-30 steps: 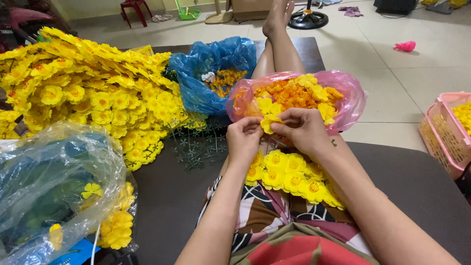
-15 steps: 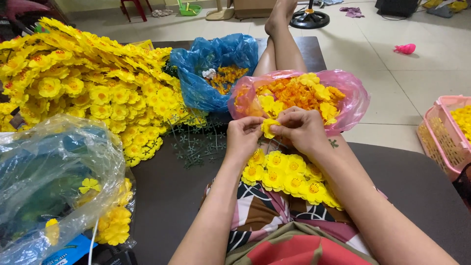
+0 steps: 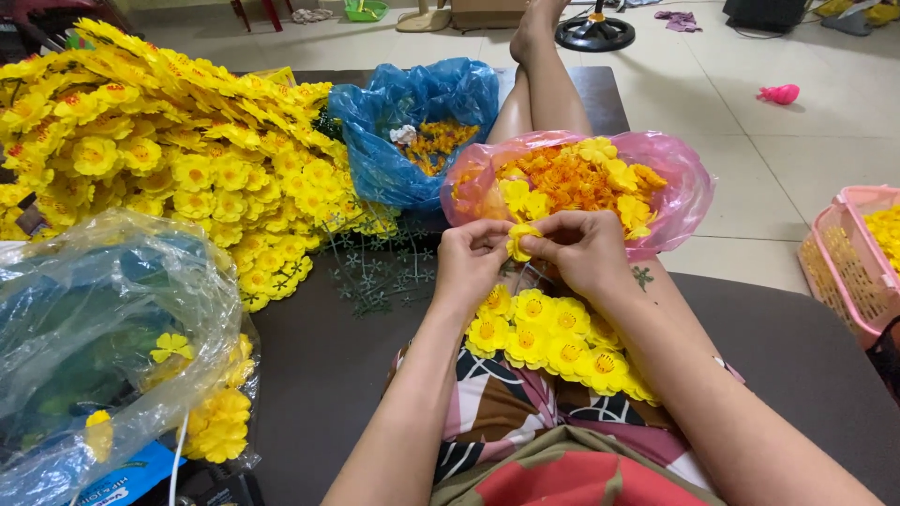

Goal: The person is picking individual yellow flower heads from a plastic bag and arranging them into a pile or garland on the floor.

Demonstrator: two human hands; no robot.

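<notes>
Flower pile (image 3: 169,159): large yellow heap at the far left of the dark surface (image 3: 328,375).
Pink bag (image 3: 675,178): holds loose orange and yellow blooms, just beyond the hands.
Lap cluster (image 3: 553,337): finished yellow flowers, directly beneath the hands.
Left hand (image 3: 469,262): fingers pinched on the small flower.
Right hand (image 3: 581,253): fingers closed on it from the opposite side.
Small flower (image 3: 520,241): between both hands, equally near each.

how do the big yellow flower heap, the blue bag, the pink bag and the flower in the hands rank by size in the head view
1. yellow flower heap
2. pink bag and blue bag: look alike, unranked
3. flower pinched between left hand and right hand
</notes>
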